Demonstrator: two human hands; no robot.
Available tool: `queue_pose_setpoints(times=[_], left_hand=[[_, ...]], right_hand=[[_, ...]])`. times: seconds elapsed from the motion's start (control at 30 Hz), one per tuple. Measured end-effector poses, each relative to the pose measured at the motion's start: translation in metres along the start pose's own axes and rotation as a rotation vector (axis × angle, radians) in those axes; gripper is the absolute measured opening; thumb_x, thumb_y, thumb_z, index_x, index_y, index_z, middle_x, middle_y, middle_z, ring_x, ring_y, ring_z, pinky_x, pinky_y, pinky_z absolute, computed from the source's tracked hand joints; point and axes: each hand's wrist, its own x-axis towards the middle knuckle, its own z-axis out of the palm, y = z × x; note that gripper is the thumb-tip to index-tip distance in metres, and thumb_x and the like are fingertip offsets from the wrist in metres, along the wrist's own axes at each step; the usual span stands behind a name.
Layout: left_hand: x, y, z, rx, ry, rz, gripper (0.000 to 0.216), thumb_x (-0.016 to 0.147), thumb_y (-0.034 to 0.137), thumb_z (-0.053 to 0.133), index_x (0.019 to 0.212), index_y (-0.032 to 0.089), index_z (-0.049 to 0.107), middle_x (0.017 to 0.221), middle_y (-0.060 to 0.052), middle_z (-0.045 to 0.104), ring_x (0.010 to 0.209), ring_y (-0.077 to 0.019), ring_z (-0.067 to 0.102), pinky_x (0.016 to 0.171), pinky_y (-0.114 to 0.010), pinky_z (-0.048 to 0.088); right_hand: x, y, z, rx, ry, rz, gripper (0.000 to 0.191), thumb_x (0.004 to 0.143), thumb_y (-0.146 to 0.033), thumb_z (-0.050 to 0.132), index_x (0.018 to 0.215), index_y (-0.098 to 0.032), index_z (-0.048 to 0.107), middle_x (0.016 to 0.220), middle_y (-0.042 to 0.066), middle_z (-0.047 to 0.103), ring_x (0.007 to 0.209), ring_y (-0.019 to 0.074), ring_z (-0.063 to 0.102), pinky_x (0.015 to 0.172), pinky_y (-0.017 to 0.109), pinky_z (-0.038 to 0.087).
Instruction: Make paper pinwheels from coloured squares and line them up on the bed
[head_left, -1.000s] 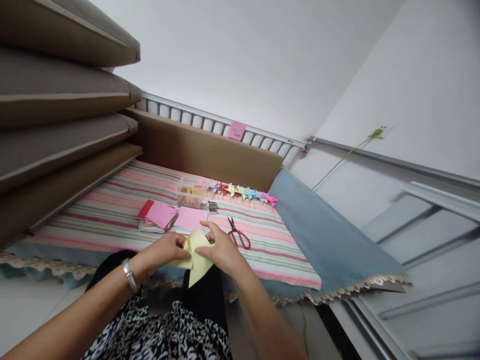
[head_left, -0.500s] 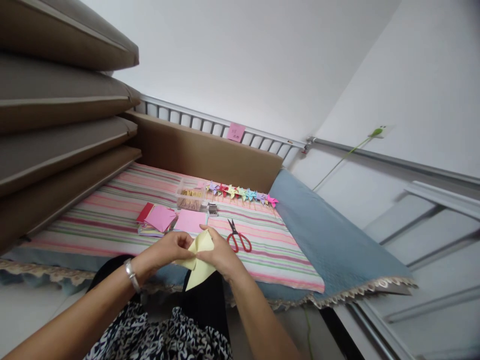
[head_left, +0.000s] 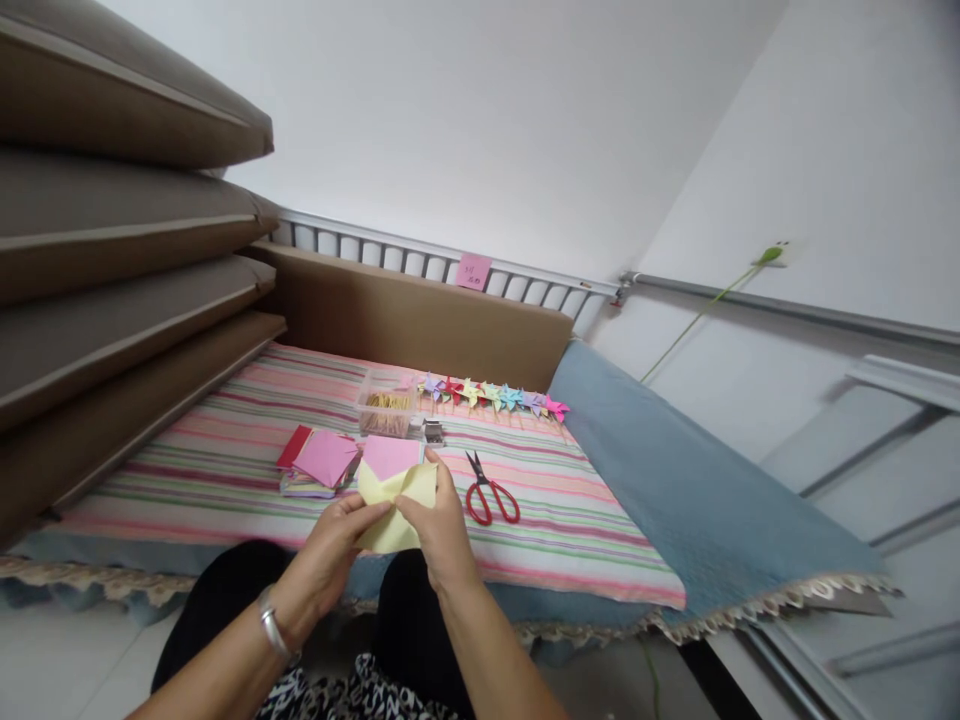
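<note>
A pale yellow paper square (head_left: 391, 502), partly folded, is held up in front of me over the near edge of the striped cloth. My left hand (head_left: 330, 550) pinches its lower left part, a metal bracelet on the wrist. My right hand (head_left: 439, 525) grips its right side, thumb on the face and index finger at the top corner. Behind the paper lie a pink sheet (head_left: 390, 455) and a stack of coloured paper squares (head_left: 319, 462).
Red-handled scissors (head_left: 487, 490) lie right of my hands on the striped cloth (head_left: 225, 440). A clear box of sticks (head_left: 384, 405) and a row of several paper pinwheels (head_left: 491, 395) sit farther back. Brown cushions (head_left: 112, 260) are stacked at left; a blue mat (head_left: 675, 490) lies right.
The yellow paper has been turned and raised; it now shows a wider face with a notch at the top. Both hands shifted slightly up and right, still holding it.
</note>
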Motion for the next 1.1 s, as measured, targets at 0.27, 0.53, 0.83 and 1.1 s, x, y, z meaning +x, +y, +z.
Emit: queue_pose_setpoints(times=[0.27, 0.53, 0.83, 1.1], left_hand=[[-0.002, 0.004, 0.000, 0.018, 0.116, 0.027, 0.030, 0.055, 0.029, 0.080, 0.078, 0.012, 0.070, 0.062, -0.005, 0.072, 0.052, -0.0160, 0.062, 0.050, -0.024, 0.046], [0.001, 0.017, -0.010, 0.047, 0.194, 0.081, 0.018, 0.053, 0.024, 0.077, 0.062, 0.013, 0.067, 0.055, -0.004, 0.069, 0.047, -0.0142, 0.060, 0.048, -0.022, 0.045], [0.000, 0.018, -0.013, 0.099, 0.198, 0.067, 0.020, 0.051, 0.023, 0.078, 0.064, 0.012, 0.067, 0.052, -0.003, 0.068, 0.045, -0.0126, 0.058, 0.044, -0.021, 0.042], [-0.005, 0.016, -0.006, 0.143, 0.185, 0.056, 0.023, 0.051, 0.023, 0.077, 0.069, 0.011, 0.068, 0.058, -0.005, 0.070, 0.047, -0.0164, 0.061, 0.045, -0.024, 0.045]], right_hand=[[-0.009, 0.001, 0.004, 0.092, -0.030, 0.009, 0.077, 0.063, -0.019, 0.067, 0.135, -0.022, 0.039, 0.089, 0.002, 0.067, 0.071, 0.0187, 0.064, 0.064, 0.028, 0.051], [-0.033, 0.003, -0.023, -0.269, -0.058, -0.309, 0.050, 0.085, -0.023, 0.054, 0.135, -0.018, 0.044, 0.076, 0.000, 0.062, 0.066, 0.0138, 0.059, 0.065, 0.026, 0.049], [-0.052, -0.001, -0.033, -0.814, -0.077, -0.901, 0.036, 0.085, -0.004, 0.048, 0.110, -0.024, 0.065, 0.124, 0.011, 0.056, 0.116, 0.0231, 0.049, 0.098, 0.042, 0.044], [-0.055, -0.008, -0.032, -0.851, -0.097, -0.865, 0.016, 0.083, -0.011, 0.057, 0.082, -0.022, 0.069, 0.142, 0.009, 0.043, 0.135, 0.0284, 0.030, 0.106, 0.050, 0.034]])
